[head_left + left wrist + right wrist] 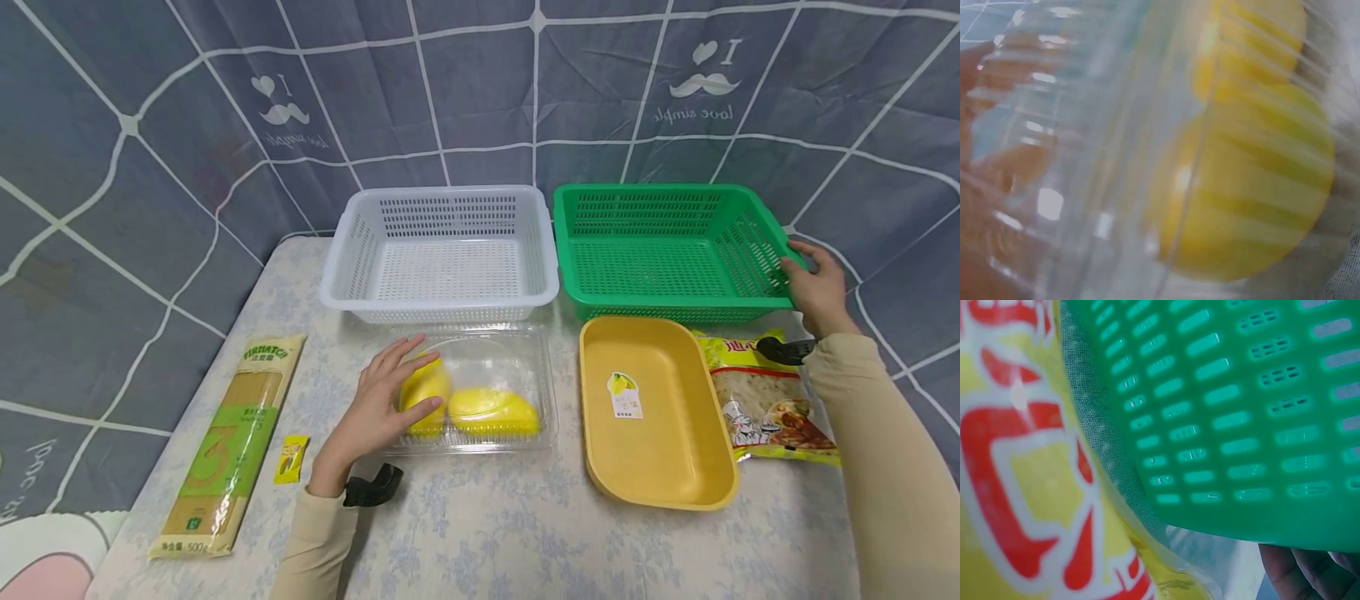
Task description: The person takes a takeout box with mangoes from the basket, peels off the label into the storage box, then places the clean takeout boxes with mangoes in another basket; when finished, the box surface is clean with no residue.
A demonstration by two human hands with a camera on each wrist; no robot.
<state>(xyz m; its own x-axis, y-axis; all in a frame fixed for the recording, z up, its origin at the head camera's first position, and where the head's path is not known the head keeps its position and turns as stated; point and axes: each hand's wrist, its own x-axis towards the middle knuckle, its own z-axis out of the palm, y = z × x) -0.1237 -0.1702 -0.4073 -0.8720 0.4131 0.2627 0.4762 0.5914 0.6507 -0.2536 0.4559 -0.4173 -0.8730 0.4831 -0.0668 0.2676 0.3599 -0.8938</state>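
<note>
Two yellow mangoes (492, 411) lie inside a clear plastic box (542, 367) at the middle of the table. My left hand (384, 406) is over the box's left part, fingers and thumb spread, partly covering one mango. In the left wrist view the mangoes (1247, 187) show through the ribbed clear plastic, blurred. At the right, my right hand (819, 287) grips the side rim of a green plastic basket (652, 302). In the right wrist view its fingers (1285, 569) curl under the basket rim.
Left of the green basket stands a white basket (442, 305). A yellow tray (660, 467) with a sticker lies in front, beside a yellow-and-red food bag (765, 404) near my right forearm. On the left lie a spaghetti pack (232, 450) and a small yellow packet (291, 459).
</note>
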